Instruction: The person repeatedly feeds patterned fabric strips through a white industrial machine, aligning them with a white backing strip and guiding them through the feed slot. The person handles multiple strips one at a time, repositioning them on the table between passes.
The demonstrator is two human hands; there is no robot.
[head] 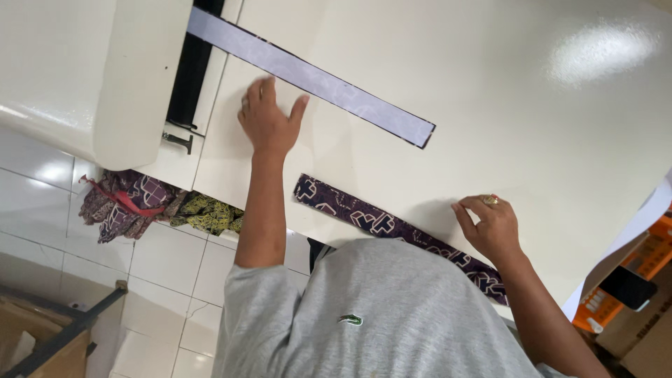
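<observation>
At the far left, a heap of crumpled patterned cloth scraps in purple, red and olive green (pixel 150 203) lies on the white tiled floor (pixel 168 259) below the counter's edge, out of the working area; beside it, low in the corner, stands a dark metal frame over brown cardboard (pixel 49 336). Above them a cream, rounded machine housing (pixel 91 70) overhangs the glossy cream counter (pixel 532 112), with a black bar (pixel 189 70) running down its inner side. From under that housing a long pale lilac strip of cloth with a dark edge (pixel 315 80) runs diagonally across the counter, lying flat and straight.

The left hand (pixel 268 119) rests palm down with its fingers spread wide, holding nothing; its fingertips touch the near edge of the lilac strip, a placement that seems meant to press the strip flat and keep it from sliding.

Nearer the body, 1 dark purple strip of cloth with a pale geometric print (pixel 378 220) lies along the counter's front edge, parallel to the lilac one and well apart from it; the grey shirt covers part of it.

The right hand (pixel 490 227), wearing a ring, curls its fingers narrowly on the counter just beside the purple strip, apparently steadying or pinching at its edge; whether it truly grips the cloth I cannot tell. At the far right stand orange cardboard boxes (pixel 654 255).
</observation>
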